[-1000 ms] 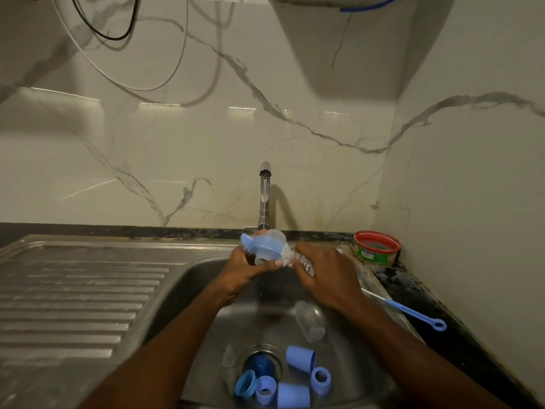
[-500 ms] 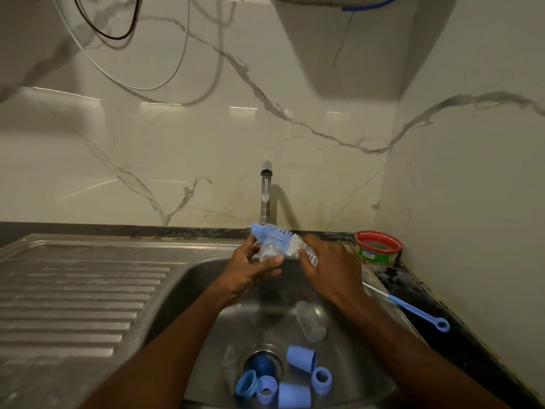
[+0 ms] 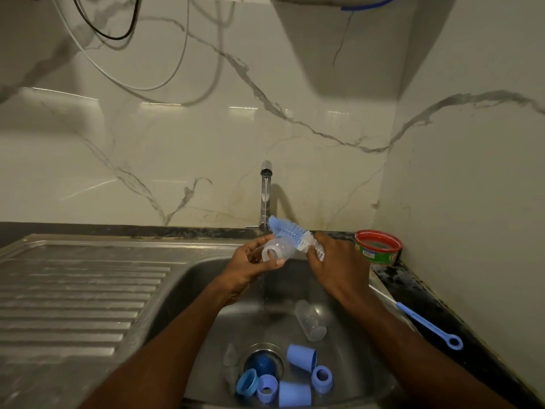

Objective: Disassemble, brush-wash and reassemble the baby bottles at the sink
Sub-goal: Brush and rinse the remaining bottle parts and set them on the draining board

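While my left hand (image 3: 249, 265) grips the clear bottle (image 3: 278, 251), my right hand (image 3: 336, 267) clutches the brush (image 3: 290, 231). Both sets of fingers are curled tight above the sink (image 3: 206, 278).

No text, brand, number or sign can be read anywhere in the view. The only printed thing is a label on the side of the round tub (image 3: 378, 246) with the red rim, at the back right corner of the counter (image 3: 418, 293); it shows green, yellow and white patches, too small and blurred to make out any letters.
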Action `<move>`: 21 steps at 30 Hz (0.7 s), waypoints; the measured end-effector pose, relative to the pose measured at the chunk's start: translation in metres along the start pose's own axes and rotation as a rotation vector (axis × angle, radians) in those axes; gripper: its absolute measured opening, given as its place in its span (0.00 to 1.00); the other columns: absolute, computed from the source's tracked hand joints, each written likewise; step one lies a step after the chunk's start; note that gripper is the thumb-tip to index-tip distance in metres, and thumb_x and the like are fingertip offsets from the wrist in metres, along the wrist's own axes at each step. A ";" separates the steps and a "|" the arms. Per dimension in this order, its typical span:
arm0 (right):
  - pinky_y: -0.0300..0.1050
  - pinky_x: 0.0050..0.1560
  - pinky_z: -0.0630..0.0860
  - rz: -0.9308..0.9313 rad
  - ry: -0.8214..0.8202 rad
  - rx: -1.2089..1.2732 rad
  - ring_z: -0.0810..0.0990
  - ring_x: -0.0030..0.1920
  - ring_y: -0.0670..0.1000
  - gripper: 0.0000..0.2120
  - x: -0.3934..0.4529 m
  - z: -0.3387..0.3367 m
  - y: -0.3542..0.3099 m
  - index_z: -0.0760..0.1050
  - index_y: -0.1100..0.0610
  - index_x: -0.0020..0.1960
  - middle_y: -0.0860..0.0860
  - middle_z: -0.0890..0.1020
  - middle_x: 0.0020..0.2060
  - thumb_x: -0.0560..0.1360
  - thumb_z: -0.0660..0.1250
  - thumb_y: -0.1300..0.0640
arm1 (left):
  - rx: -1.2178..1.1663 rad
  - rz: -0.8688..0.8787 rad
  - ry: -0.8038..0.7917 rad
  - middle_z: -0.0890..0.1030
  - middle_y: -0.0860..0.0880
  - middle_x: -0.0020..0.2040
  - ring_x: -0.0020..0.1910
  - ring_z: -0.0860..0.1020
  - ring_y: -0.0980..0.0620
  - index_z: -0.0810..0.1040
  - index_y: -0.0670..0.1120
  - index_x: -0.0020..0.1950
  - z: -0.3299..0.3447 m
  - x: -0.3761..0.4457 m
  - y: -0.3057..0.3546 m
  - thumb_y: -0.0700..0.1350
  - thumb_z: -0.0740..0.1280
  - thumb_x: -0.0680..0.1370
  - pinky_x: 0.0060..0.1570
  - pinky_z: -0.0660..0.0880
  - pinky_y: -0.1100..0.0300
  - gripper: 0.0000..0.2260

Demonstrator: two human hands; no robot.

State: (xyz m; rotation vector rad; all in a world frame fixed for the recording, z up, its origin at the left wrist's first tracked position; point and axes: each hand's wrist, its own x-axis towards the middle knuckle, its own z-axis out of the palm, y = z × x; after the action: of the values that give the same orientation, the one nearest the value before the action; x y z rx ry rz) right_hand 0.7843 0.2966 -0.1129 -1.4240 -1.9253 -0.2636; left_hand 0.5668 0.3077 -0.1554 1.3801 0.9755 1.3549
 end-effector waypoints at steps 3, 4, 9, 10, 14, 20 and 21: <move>0.41 0.46 0.72 -0.102 -0.078 0.148 0.83 0.48 0.50 0.17 -0.004 -0.001 0.000 0.78 0.47 0.65 0.48 0.85 0.52 0.79 0.67 0.43 | -0.069 0.000 0.041 0.81 0.46 0.64 0.62 0.81 0.46 0.75 0.52 0.67 -0.002 0.001 -0.001 0.54 0.82 0.63 0.59 0.80 0.49 0.35; 0.39 0.48 0.72 -0.138 -0.108 0.196 0.82 0.50 0.49 0.18 -0.006 -0.001 -0.001 0.79 0.48 0.66 0.48 0.85 0.53 0.78 0.69 0.44 | -0.064 -0.002 0.038 0.81 0.45 0.64 0.61 0.81 0.46 0.74 0.53 0.67 -0.003 0.001 -0.002 0.56 0.83 0.62 0.59 0.80 0.50 0.37; 0.41 0.46 0.73 -0.067 -0.042 0.046 0.82 0.50 0.50 0.17 -0.005 0.002 -0.007 0.75 0.47 0.67 0.48 0.84 0.54 0.81 0.64 0.44 | -0.070 -0.029 0.040 0.81 0.45 0.65 0.62 0.81 0.44 0.73 0.49 0.70 -0.002 0.003 -0.002 0.53 0.84 0.61 0.59 0.80 0.45 0.40; 0.42 0.45 0.71 -0.041 -0.049 -0.004 0.82 0.51 0.50 0.16 -0.004 0.002 -0.006 0.74 0.47 0.67 0.49 0.84 0.54 0.81 0.63 0.44 | -0.060 -0.036 0.045 0.81 0.46 0.64 0.62 0.81 0.44 0.73 0.48 0.71 -0.001 0.003 -0.002 0.54 0.85 0.59 0.59 0.80 0.45 0.43; 0.42 0.43 0.74 -0.114 -0.069 0.117 0.82 0.47 0.48 0.16 -0.004 0.003 -0.003 0.77 0.46 0.62 0.46 0.84 0.50 0.79 0.64 0.40 | -0.003 0.003 0.034 0.83 0.47 0.62 0.62 0.81 0.47 0.74 0.47 0.69 0.001 0.002 -0.003 0.55 0.82 0.65 0.59 0.80 0.51 0.37; 0.42 0.40 0.72 -0.132 -0.017 0.059 0.82 0.45 0.49 0.16 -0.003 0.001 -0.003 0.76 0.46 0.63 0.46 0.84 0.49 0.80 0.62 0.41 | 0.091 0.047 0.028 0.81 0.49 0.65 0.63 0.80 0.49 0.71 0.49 0.73 -0.004 0.003 -0.004 0.54 0.82 0.64 0.63 0.78 0.51 0.40; 0.42 0.40 0.70 -0.097 -0.016 0.008 0.82 0.46 0.49 0.15 -0.002 0.002 -0.003 0.75 0.47 0.64 0.47 0.84 0.50 0.81 0.62 0.43 | 0.096 0.044 0.026 0.81 0.49 0.65 0.63 0.80 0.49 0.71 0.49 0.73 -0.002 0.003 -0.004 0.55 0.84 0.62 0.63 0.78 0.50 0.43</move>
State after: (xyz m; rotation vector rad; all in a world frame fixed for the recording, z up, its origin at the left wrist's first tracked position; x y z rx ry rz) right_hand 0.7813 0.2952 -0.1145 -1.3336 -2.0097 -0.2904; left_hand 0.5650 0.3120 -0.1589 1.4670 1.0447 1.3769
